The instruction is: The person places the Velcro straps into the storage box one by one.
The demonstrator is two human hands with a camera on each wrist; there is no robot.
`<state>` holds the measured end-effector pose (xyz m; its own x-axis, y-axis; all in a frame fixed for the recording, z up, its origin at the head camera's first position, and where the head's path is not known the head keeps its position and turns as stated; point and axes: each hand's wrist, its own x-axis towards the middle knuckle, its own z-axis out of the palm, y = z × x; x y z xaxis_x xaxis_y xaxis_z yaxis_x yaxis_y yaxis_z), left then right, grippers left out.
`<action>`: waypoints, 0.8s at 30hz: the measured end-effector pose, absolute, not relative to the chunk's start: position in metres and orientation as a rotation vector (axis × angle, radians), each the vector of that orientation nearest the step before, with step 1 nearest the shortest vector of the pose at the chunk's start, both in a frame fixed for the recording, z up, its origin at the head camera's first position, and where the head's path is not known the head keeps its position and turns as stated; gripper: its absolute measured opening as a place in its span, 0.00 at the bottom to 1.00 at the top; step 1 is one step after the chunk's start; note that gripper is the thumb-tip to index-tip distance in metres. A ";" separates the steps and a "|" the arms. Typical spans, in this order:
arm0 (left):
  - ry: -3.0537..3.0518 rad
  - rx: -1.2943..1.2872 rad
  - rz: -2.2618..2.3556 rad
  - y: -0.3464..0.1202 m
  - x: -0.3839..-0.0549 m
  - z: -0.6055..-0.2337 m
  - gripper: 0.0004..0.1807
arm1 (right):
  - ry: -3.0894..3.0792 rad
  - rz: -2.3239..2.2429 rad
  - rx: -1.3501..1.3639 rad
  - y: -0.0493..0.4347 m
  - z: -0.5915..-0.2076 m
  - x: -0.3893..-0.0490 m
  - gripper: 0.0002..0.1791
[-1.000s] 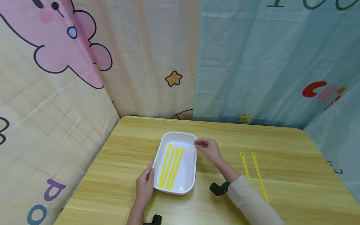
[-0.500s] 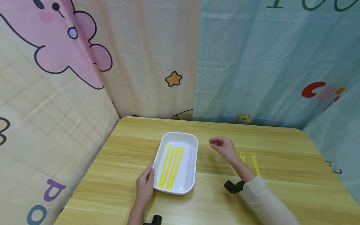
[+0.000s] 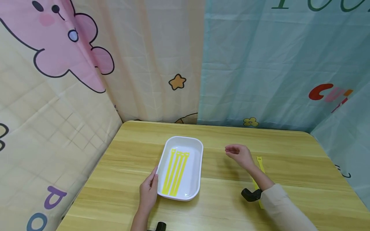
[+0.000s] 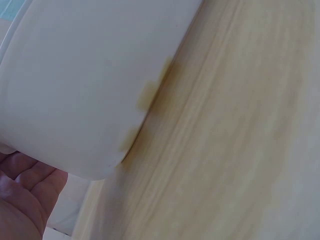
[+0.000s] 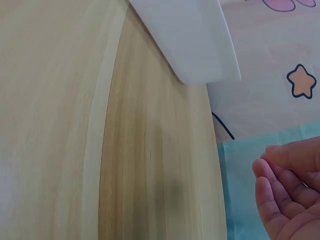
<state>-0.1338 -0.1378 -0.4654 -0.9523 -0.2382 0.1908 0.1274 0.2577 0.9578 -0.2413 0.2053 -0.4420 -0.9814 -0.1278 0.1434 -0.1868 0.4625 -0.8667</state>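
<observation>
In the head view my left hand [image 3: 148,193] grips the near left side of a white rectangular tray [image 3: 194,179], thumb at the rim. Several yellow cable straps [image 3: 174,173] with slotted heads lie side by side inside it. My right hand [image 3: 240,156] hovers right of the tray, fingers bent together toward the thumb and holding nothing. Two more yellow cable straps lie on the table under the right forearm: the head of one strap [image 3: 260,163] shows, while the other's is hidden. In the left wrist view the left hand [image 4: 27,192] touches the tray's outer wall [image 4: 85,90].
The wood-grain table [image 3: 219,205] ends at a back edge against printed curtains [image 3: 248,64]. A black wrist mount [image 3: 251,195] sits on the right wrist, and another black mount [image 3: 160,226] shows by the left wrist.
My right hand has drawn away from the tray's right rim and moved right, its forearm now covering parts of the loose cable straps. The left hand and tray stay put.
</observation>
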 end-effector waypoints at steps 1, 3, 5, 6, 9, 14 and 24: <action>-2.233 0.103 -1.750 -0.139 -0.135 -0.470 0.18 | -2.640 1.571 0.280 0.208 -0.442 -0.241 0.14; -2.232 0.103 -1.757 -0.142 -0.138 -0.479 0.18 | -2.641 1.570 0.271 0.214 -0.442 -0.240 0.15; -2.234 0.099 -1.760 -0.143 -0.140 -0.486 0.18 | -2.640 1.562 0.253 0.220 -0.442 -0.240 0.15; -2.234 0.098 -1.759 -0.143 -0.141 -0.487 0.19 | -2.639 1.557 0.245 0.223 -0.442 -0.240 0.15; -2.226 0.092 -1.757 -0.143 -0.141 -0.490 0.19 | -2.627 1.538 0.211 0.233 -0.441 -0.239 0.15; -2.214 0.078 -1.746 -0.142 -0.141 -0.490 0.18 | -2.634 1.498 0.180 0.245 -0.441 -0.238 0.16; -2.213 0.077 -1.749 -0.142 -0.139 -0.489 0.18 | -2.708 1.349 0.130 0.267 -0.444 -0.237 0.16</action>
<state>-0.1395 -0.1423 -0.4889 -0.9479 -0.2366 0.2132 0.1528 0.2497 0.9562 -0.2366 0.2673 -0.4439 -0.9899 -0.0263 0.1394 -0.1271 0.6008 -0.7892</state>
